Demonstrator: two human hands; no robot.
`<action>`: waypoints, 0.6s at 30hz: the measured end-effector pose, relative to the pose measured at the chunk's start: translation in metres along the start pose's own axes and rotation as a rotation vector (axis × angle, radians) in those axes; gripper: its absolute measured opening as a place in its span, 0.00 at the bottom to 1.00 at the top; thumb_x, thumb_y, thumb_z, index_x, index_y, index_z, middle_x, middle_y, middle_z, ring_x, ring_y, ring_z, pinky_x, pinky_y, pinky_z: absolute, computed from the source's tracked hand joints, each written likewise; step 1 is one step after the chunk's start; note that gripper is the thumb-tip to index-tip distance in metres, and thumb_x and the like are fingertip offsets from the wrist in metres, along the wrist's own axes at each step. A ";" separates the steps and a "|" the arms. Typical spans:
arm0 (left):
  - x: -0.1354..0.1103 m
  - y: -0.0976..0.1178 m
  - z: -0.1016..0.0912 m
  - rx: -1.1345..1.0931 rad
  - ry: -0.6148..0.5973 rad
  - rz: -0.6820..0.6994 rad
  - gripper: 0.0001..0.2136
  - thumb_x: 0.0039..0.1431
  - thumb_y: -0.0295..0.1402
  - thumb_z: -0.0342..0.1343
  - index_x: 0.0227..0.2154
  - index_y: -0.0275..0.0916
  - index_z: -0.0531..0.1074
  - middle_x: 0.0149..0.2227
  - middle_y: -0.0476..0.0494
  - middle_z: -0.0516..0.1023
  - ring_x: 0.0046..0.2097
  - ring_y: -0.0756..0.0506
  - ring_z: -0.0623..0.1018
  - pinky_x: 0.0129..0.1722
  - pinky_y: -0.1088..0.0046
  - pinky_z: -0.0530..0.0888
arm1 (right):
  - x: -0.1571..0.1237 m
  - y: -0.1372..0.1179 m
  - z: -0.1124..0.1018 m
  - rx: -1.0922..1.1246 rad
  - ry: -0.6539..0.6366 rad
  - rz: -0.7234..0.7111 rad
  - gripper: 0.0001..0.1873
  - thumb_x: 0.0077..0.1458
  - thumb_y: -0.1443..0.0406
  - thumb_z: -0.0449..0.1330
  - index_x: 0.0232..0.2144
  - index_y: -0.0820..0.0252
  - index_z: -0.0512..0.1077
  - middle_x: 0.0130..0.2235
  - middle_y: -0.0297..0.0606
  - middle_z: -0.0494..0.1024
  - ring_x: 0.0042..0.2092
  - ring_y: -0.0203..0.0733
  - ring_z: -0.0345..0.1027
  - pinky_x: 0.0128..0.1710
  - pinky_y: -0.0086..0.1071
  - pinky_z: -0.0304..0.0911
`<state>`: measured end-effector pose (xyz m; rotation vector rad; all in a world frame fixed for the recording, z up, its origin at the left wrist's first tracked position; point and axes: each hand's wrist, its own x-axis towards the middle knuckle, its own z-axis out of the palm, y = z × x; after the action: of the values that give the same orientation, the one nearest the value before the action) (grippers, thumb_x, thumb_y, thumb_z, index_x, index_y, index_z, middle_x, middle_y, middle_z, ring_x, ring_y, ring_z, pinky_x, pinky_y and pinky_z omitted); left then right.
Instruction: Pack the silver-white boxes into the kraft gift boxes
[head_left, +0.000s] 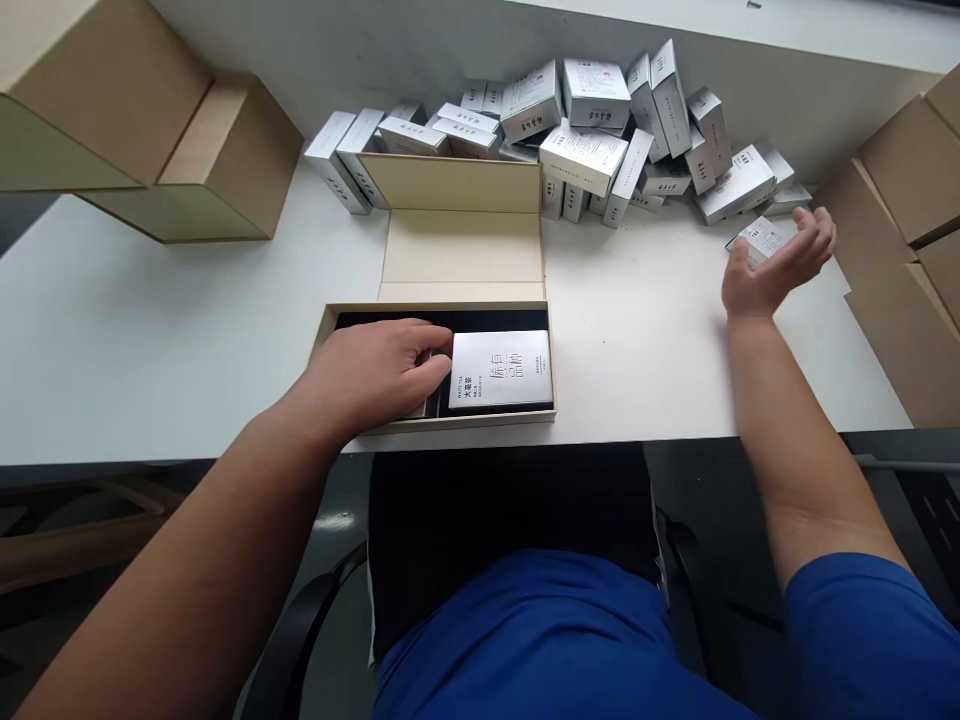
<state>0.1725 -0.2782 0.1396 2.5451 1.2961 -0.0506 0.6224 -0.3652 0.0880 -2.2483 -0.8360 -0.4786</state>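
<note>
An open gift box (pixel 457 424) with a cream lid (pixel 463 245) folded back lies near the table's front edge. In its right half a silver-white carton (pixel 501 370) with printed characters lies flat in a black insert. My left hand (pixel 379 370) reaches into the left half, palm down with curled fingers, its thumb and forefinger beside that carton's left edge. A sliver of something pale shows under the hand; the rest of it is hidden. Over to the right, my right hand (pixel 776 265) is raised above the table, thumb apart from the fingers, holding nothing, close to another silver carton (pixel 763 238).
Several silver cartons (pixel 585 155) are heaped along the wall behind the lid. Large brown boxes (pixel 232 150) stand at the left, and more brown boxes (pixel 900 180) are stacked at the right. Below the table edge are my lap and a chair armrest (pixel 300 640).
</note>
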 end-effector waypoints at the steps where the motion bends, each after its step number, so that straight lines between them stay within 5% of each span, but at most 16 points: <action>1: -0.001 -0.003 0.001 -0.004 0.002 0.011 0.11 0.54 0.43 0.49 0.25 0.45 0.73 0.35 0.43 0.83 0.36 0.36 0.79 0.30 0.63 0.66 | -0.008 -0.011 -0.004 -0.003 -0.027 -0.079 0.36 0.60 0.56 0.54 0.69 0.52 0.62 0.77 0.54 0.55 0.80 0.63 0.40 0.74 0.65 0.41; 5: -0.008 -0.013 0.002 -0.031 -0.027 0.054 0.17 0.57 0.43 0.46 0.32 0.46 0.80 0.43 0.42 0.85 0.44 0.33 0.82 0.37 0.61 0.71 | -0.051 -0.071 0.007 0.060 -0.353 -0.462 0.33 0.59 0.53 0.55 0.66 0.46 0.66 0.73 0.48 0.62 0.79 0.69 0.45 0.72 0.75 0.46; 8: -0.019 -0.016 -0.003 -0.004 -0.127 0.080 0.19 0.60 0.44 0.44 0.36 0.45 0.81 0.44 0.40 0.84 0.45 0.33 0.81 0.39 0.60 0.71 | -0.083 -0.122 0.053 0.218 -0.509 -0.703 0.28 0.62 0.52 0.54 0.61 0.49 0.69 0.66 0.47 0.71 0.74 0.63 0.56 0.75 0.69 0.48; 14: -0.052 -0.030 0.002 0.013 -0.149 0.246 0.19 0.66 0.42 0.42 0.31 0.44 0.77 0.33 0.43 0.79 0.37 0.39 0.78 0.39 0.61 0.68 | -0.088 -0.187 0.159 0.320 -0.493 -0.274 0.47 0.60 0.40 0.62 0.68 0.63 0.57 0.66 0.62 0.70 0.71 0.67 0.61 0.73 0.72 0.49; 18: -0.063 -0.038 0.011 0.002 -0.096 0.308 0.18 0.67 0.41 0.42 0.30 0.44 0.76 0.33 0.44 0.79 0.38 0.39 0.78 0.39 0.60 0.67 | -0.079 -0.182 0.163 0.417 -0.491 -0.278 0.36 0.62 0.40 0.63 0.59 0.59 0.67 0.56 0.51 0.79 0.61 0.59 0.74 0.69 0.67 0.60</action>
<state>0.1055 -0.3099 0.1302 2.6765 0.8582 -0.1086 0.4567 -0.1821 0.0174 -1.8832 -1.3667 0.1380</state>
